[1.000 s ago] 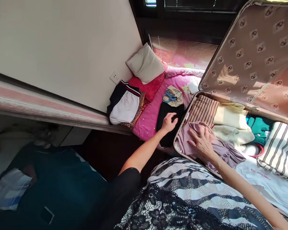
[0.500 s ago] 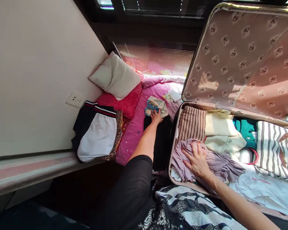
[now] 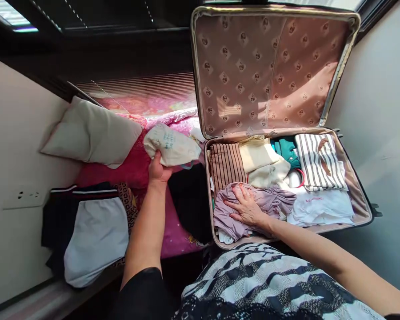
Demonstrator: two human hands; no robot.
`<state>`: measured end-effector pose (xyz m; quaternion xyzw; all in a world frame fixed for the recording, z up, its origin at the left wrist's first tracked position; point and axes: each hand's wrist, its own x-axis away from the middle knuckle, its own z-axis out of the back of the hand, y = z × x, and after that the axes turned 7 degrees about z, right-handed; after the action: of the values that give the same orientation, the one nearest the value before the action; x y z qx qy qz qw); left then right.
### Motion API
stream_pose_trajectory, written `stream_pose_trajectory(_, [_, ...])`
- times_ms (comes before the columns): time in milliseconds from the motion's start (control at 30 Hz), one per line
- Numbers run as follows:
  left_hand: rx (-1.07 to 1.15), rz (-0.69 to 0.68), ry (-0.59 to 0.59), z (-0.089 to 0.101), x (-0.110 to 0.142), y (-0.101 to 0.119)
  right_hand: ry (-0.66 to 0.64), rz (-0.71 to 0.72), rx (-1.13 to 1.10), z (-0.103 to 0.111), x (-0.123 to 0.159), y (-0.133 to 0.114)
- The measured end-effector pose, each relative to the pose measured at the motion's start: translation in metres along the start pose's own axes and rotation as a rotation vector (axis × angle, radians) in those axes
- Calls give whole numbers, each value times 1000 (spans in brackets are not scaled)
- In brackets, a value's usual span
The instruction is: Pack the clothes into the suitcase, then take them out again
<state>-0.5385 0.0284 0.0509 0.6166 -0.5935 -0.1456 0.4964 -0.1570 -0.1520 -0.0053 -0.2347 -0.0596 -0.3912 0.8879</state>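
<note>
My left hand [image 3: 159, 170] is closed on a cream cloth item [image 3: 171, 146] with blue-green print, held up over the bedding. A bit of blue trim shows at its lower right; its exact kind is unclear. Below and to the right lies a black garment [image 3: 191, 198]. My right hand [image 3: 247, 208] rests with spread fingers on a crumpled mauve garment [image 3: 227, 222] in the near left corner of the open suitcase [image 3: 362, 195]. Behind that garment sit a brown striped folded garment [image 3: 227, 163] and cream folded clothes [image 3: 257, 153].
The case also holds a teal garment [image 3: 287, 150], a striped white garment [image 3: 320, 162], a white shirt [image 3: 323, 209] and a red ring-shaped item [image 3: 301, 177]. Its lid [image 3: 246, 66] stands upright. On the left are a pale pillow [image 3: 98, 133] and white shorts [image 3: 98, 235].
My left hand has picked the cream cloth item up off the bedding and raised it leftward. My right hand stays on the mauve garment. The view has swung to the right.
</note>
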Motion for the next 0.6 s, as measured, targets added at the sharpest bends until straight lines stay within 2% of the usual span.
stream_pose_trajectory(67, [122,27,-130,-37,28,2,14,12,-24,2,-1,0])
stream_pose_trajectory(167, [181,129,-226,-112,65,-15,28,37,-38,4,-2,-2])
stream_pose_trajectory(267, [144,292,-291,-192,85,-63,43,49,-51,10,-3,-6])
stream_pose_trajectory(367, [12,473,-344,-252,87,-130,65,54,-65,19,9,-8])
stream_pose_trajectory(433, [-179,556,-287,-273,84,-169,95,48,-62,25,29,-4])
stream_pose_trajectory(500, [-328,579,-201,-280,83,-193,148,31,-43,32,58,5])
stream_pose_trajectory(567, [-530,457,-127,-278,85,-203,218,13,-8,41,90,21])
stream_pose_trajectory(600, [-685,327,-93,-276,88,-204,262,1,16,47,104,32])
